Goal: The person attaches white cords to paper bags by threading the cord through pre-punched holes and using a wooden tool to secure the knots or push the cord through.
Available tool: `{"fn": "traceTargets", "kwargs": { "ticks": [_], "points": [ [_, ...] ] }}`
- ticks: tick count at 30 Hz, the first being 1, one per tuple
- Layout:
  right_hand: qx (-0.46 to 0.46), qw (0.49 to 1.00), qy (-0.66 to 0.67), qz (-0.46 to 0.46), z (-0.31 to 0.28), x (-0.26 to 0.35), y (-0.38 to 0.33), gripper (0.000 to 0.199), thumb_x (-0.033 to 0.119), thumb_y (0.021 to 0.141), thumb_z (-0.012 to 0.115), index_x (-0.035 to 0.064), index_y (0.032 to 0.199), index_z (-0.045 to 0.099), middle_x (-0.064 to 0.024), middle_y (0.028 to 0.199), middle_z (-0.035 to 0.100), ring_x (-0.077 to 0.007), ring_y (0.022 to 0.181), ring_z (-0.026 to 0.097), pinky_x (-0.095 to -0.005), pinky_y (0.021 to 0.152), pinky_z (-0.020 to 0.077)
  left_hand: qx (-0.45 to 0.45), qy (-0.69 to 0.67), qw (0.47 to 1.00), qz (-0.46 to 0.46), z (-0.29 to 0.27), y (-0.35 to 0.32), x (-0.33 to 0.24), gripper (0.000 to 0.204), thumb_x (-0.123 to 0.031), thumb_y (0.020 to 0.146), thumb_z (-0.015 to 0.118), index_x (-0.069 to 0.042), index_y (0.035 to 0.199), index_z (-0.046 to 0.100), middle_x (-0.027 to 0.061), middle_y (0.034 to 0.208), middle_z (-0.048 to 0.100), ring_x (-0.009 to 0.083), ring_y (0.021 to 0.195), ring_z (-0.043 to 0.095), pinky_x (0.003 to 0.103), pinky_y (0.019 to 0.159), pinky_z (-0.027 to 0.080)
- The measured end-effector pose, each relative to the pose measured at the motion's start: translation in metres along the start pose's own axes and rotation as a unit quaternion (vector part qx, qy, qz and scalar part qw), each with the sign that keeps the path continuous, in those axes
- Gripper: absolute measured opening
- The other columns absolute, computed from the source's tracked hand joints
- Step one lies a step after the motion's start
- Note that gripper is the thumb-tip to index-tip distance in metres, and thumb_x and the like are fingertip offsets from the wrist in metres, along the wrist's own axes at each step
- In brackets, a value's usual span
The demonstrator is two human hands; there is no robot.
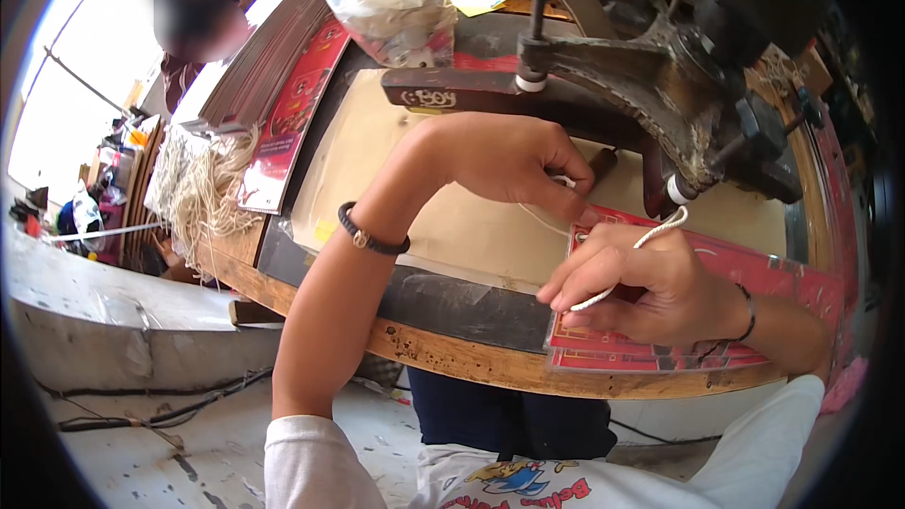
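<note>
A white cord (663, 226) loops over the back of my right hand (650, 283), and its lower length passes between the thumb and fingertips, which are closed on it. My left hand (523, 165) is bent at the wrist over the brown board, its fingers pinched around another bit of white cord near the bag's top edge. Flat red printed paper bags (603, 356) lie under my right hand and forearm, stacked at the table's right front. My left fingertips nearly meet the bags' far left corner. The cord's path between my two hands is partly hidden.
A dark metal press frame (650, 85) with black knobs stands over the far right of the table. A brown board (443, 236) covers the middle. Far left are a stack of folded bags (255, 61), a bundle of cords (212, 184) and a plastic bag (386, 0). Another person sits beyond.
</note>
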State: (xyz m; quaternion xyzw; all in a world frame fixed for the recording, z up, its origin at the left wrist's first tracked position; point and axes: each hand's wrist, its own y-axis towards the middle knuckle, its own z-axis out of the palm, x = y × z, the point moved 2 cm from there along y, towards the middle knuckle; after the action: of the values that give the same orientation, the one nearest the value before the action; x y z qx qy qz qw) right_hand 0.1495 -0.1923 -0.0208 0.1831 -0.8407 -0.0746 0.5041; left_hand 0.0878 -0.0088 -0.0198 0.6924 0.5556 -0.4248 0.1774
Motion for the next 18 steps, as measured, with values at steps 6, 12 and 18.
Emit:
{"fn": "traceTargets", "kwargs": {
  "ticks": [6,12,18],
  "points": [
    [-0.021,1.0,-0.022,-0.008,0.009,0.002,0.016,0.021,0.003,0.082,0.076,0.0035,0.102,0.069,-0.0083,0.091,0.066,-0.0166,0.074,0.063,-0.0274,0.062,0.0498,0.078,-0.06,0.995,-0.023,-0.008,-0.007,0.021,0.032,-0.023,0.089,0.063,-0.006,0.063,0.053,-0.0062,0.059,0.037,0.0065,0.058,0.033,0.027,0.054,0.03],
    [0.036,0.996,-0.046,-0.063,0.009,0.0,0.018,0.029,0.0,0.082,0.071,0.0051,0.11,0.066,-0.0098,0.098,0.066,-0.0256,0.084,0.066,-0.0334,0.074,0.0532,0.091,-0.068,0.99,-0.082,-0.012,-0.014,0.014,0.036,-0.026,0.089,0.065,-0.007,0.061,0.054,-0.0065,0.059,0.04,0.0058,0.059,0.035,0.026,0.056,0.032],
    [0.014,0.998,-0.058,-0.031,0.004,-0.002,0.01,0.039,-0.003,0.076,0.071,0.0004,0.114,0.063,-0.0122,0.106,0.066,-0.0289,0.093,0.064,-0.0391,0.081,0.052,0.067,-0.09,0.991,-0.07,-0.007,-0.012,0.021,0.036,-0.029,0.088,0.067,-0.007,0.062,0.056,-0.0062,0.059,0.04,0.0059,0.059,0.037,0.026,0.056,0.032]
  ]
}}
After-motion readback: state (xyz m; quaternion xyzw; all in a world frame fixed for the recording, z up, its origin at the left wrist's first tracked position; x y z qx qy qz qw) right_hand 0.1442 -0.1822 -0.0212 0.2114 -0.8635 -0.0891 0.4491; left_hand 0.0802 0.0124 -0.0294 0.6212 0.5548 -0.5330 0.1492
